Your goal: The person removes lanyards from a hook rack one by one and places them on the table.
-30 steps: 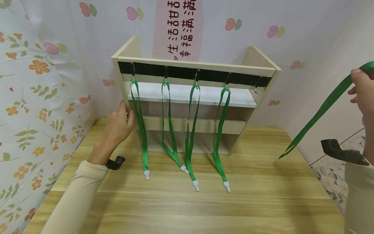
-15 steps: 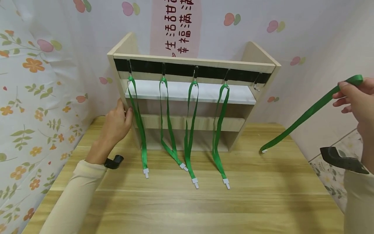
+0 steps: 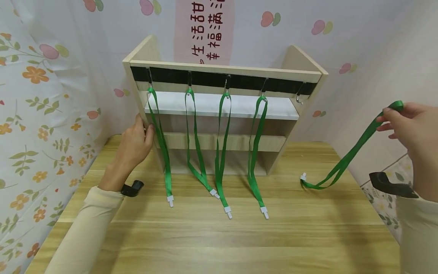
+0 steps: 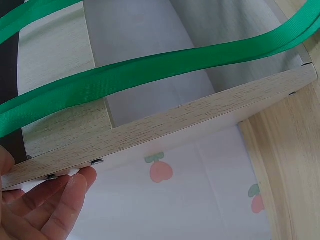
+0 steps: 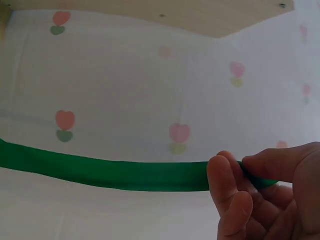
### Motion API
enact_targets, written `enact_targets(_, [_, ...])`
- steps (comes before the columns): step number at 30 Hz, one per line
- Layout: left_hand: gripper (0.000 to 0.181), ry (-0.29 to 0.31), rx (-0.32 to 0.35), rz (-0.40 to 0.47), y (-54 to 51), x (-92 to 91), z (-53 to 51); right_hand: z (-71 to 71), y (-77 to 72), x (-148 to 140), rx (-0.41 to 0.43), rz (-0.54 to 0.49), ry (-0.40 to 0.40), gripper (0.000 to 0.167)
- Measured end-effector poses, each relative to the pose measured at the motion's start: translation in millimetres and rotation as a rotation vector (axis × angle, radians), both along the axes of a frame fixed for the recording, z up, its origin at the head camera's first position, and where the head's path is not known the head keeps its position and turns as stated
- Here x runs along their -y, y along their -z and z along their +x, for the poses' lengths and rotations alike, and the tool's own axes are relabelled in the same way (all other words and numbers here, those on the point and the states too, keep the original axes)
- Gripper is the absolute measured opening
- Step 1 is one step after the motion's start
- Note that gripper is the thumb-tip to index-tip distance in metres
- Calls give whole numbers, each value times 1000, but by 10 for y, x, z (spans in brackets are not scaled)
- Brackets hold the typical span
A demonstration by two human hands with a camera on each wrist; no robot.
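Observation:
My right hand [image 3: 415, 127] pinches a green lanyard [image 3: 356, 152] near its looped end, between thumb and fingers. The band slopes down to the left, and its white clip [image 3: 303, 177] is at the tabletop, right of the wooden shelf [image 3: 224, 141]. In the right wrist view the lanyard [image 5: 135, 175] stretches leftward from the fingers. My left hand [image 3: 136, 141] grips the shelf's left side panel; the left wrist view has the fingers [image 4: 67, 200] behind the panel edge [image 4: 165, 120]. Several green lanyards [image 3: 257, 148] hang from hooks; the rightmost hook [image 3: 299, 98] is bare.
A black strip [image 3: 208, 79] runs along the shelf's top front, with a white board [image 3: 208, 104] below. White clips [image 3: 227, 212] of the hung lanyards lie on the wooden table [image 3: 219, 243]. Patterned cloth [image 3: 301, 23] covers the walls behind and to the left.
My right hand has moved left and down with the lanyard. The lanyard's clip end has shifted left towards the shelf, and the band sags more. My left hand keeps its grip.

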State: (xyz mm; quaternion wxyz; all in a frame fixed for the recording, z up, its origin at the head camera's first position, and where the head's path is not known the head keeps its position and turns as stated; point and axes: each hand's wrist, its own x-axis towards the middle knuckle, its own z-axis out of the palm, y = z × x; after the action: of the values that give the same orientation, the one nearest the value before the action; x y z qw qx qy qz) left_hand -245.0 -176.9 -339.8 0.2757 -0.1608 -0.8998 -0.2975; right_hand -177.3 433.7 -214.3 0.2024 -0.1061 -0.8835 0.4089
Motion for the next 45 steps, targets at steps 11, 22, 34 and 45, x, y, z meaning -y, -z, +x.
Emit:
enact_targets(11, [31,-7,-15,-6,-14,-7,8,-158,255,32,44,37,-52,12])
enact_targets(22, [33,-4,1,-9,-12,3,10,-237,445,115,35,-53,-191,11])
enact_targets(34, [34,-4,24,-11,-12,-5,11,-236,587,94,109,-174,-290,17])
enact_targets(45, [31,-1,17,-4,-12,-4,11,-206,696,-3,242,-320,-375,18])
